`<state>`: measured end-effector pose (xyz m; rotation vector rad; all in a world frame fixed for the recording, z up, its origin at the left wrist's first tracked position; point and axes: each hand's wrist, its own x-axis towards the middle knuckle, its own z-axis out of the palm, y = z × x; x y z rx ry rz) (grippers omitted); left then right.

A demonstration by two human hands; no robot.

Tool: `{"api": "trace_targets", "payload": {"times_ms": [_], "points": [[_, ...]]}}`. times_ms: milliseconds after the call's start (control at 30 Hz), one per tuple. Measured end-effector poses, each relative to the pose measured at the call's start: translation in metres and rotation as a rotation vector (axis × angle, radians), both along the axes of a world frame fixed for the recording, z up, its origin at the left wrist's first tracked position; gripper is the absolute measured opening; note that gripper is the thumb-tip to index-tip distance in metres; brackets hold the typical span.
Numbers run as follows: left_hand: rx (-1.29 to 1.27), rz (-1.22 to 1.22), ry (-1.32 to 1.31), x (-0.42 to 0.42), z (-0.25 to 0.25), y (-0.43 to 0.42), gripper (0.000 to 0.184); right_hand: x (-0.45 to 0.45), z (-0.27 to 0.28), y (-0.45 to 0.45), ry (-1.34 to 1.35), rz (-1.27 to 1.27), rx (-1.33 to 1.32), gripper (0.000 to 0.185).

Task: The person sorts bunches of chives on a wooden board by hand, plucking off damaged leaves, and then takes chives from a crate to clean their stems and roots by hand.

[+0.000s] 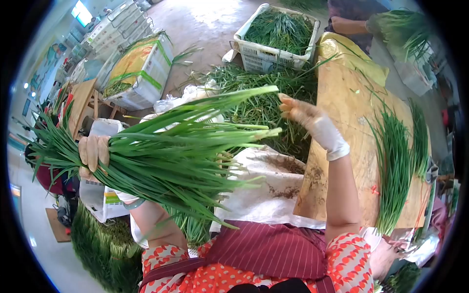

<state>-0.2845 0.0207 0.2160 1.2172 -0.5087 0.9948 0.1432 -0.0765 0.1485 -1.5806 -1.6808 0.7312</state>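
Note:
My left hand (94, 155), in a pale glove, is wrapped round a large bunch of garlic chives (171, 156). The bunch fans out to the right, its pale stem ends toward my right side and its darker leaf ends to the left. My right hand (310, 119), also gloved, is raised just right of the stem ends, somewhat blurred. Its fingers are bent and drawn together, and anything between them is too small to make out. Beneath the bunch, a white sheet (254, 188) with dirt on it lies in front of my striped apron (268, 249).
A wooden board (342, 180) on the right bears chive bundles (393, 166). Loose leaves (264, 102) are heaped ahead, before a white crate (264, 61) of greens. A foam box (156, 73) stands left of it. More chives (107, 244) lie lower left. Another person's arm (349, 25) shows top right.

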Motion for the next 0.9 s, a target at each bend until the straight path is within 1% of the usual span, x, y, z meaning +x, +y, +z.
{"api": "trace_targets", "payload": {"times_ms": [67, 100, 167, 200, 267, 333, 400, 467, 533, 567, 667, 700, 733, 800, 833, 867, 900], "points": [[-0.163, 0.106, -0.126, 0.01, -0.004, -0.011, 0.017, -0.016, 0.022, -0.009, 0.878, 0.259, 0.054, 0.043], [-0.163, 0.104, -0.125, 0.01, -0.004, -0.009, 0.017, -0.025, 0.032, -0.011, 0.879, 0.257, 0.055, 0.043], [-0.139, 0.129, -0.106, 0.01, -0.004, -0.005, 0.018, -0.044, 0.045, -0.014, 0.262, 0.225, 0.354, 0.039], [-0.14, 0.123, -0.107, 0.012, -0.006, -0.006, 0.018, -0.05, 0.043, -0.012, 0.26, 0.22, 0.354, 0.039], [-0.222, 0.142, -0.174, 0.016, -0.009, -0.009, 0.018, -0.059, 0.037, -0.004, 0.153, 0.201, 0.471, 0.036], [-0.24, 0.131, -0.179, 0.016, -0.008, -0.012, 0.018, -0.065, 0.037, 0.0, 0.136, 0.203, 0.507, 0.033], [-0.255, 0.121, -0.181, 0.017, -0.008, -0.014, 0.018, -0.069, 0.037, 0.003, 0.126, 0.27, 0.58, 0.033], [-0.244, 0.076, -0.228, 0.021, -0.009, -0.013, 0.018, -0.071, 0.034, 0.005, 0.114, 0.312, 0.555, 0.031], [-0.238, 0.066, -0.217, 0.022, -0.008, -0.014, 0.017, -0.079, 0.03, 0.007, 0.39, 0.25, 0.461, 0.029], [-0.229, 0.057, -0.207, 0.022, -0.007, -0.013, 0.016, -0.081, 0.032, 0.005, 0.504, 0.273, 0.282, 0.025], [-0.227, 0.105, -0.185, 0.019, -0.009, -0.014, 0.016, -0.088, 0.025, 0.008, 0.479, 0.248, 0.262, 0.022], [-0.227, 0.107, -0.184, 0.019, -0.009, -0.014, 0.016, -0.091, 0.02, 0.011, 0.575, 0.25, 0.272, 0.02], [-0.236, 0.105, -0.178, 0.02, -0.009, -0.015, 0.016, -0.093, 0.018, 0.011, 0.576, 0.251, 0.269, 0.02], [-0.252, 0.097, -0.164, 0.022, -0.009, -0.016, 0.017, -0.099, 0.022, 0.01, 0.943, 0.051, 0.088, 0.018], [-0.253, 0.095, -0.163, 0.021, -0.009, -0.016, 0.017, -0.101, 0.027, 0.008, 1.054, 0.013, 0.064, 0.023], [-0.231, 0.115, -0.148, 0.02, -0.011, -0.015, 0.017, -0.1, 0.025, 0.009, 1.055, 0.01, 0.065, 0.023], [-0.209, 0.134, -0.132, 0.018, -0.011, -0.015, 0.017, -0.096, 0.02, 0.012, 0.981, -0.065, 0.145, 0.023]]}}
